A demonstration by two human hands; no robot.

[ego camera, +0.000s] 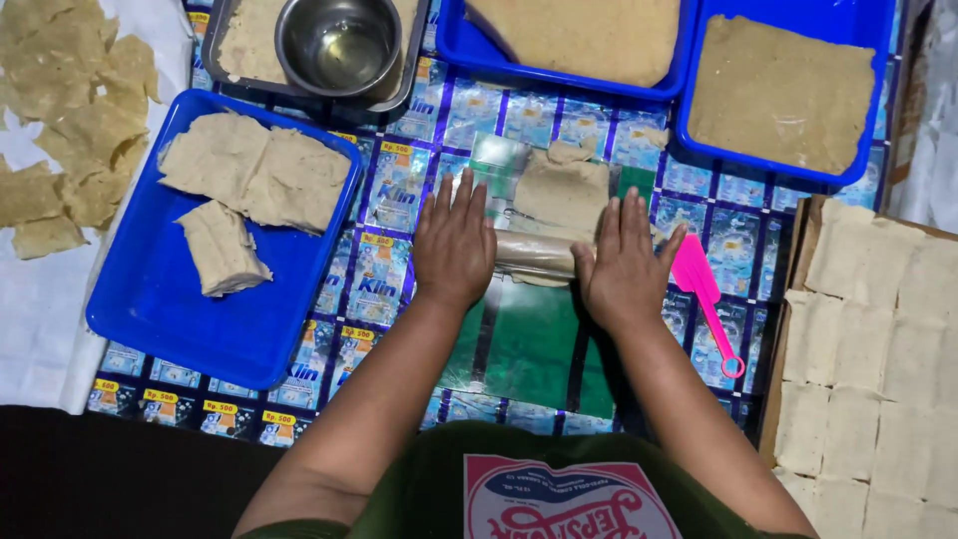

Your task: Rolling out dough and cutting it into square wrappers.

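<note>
Two flat palms work one rolling pin here, and everything else sits around them. Far left, thin pale dough pieces (70,120) lie spread on a white cloth (30,309). Beside them a blue tray (160,299) holds thick dough slabs (249,170). Above it, a steel bowl (337,45) with a little clear liquid sits in a grey tray (222,50).

At the centre, the left hand (454,245) presses down with fingers spread and straight, gripping nothing, its palm on the left end of the plastic-wrapped rolling pin (534,255). The pin lies crosswise over a green sheet (529,339). A flattened dough sheet (564,190) lies just beyond the pin, touching it, ahead of both sets of fingertips. The right hand (624,265) is likewise open and flat on the pin's right end.

For an even sheet, I judge that both palms should bear equal weight and the pin should stay square to the dough, so neither edge thins more than the other.

Right of the hand lies a pink plastic scraper (704,294). Two more blue trays (689,140) of dough stand behind, and cut dough squares (868,349) fill a board at the far right.
</note>
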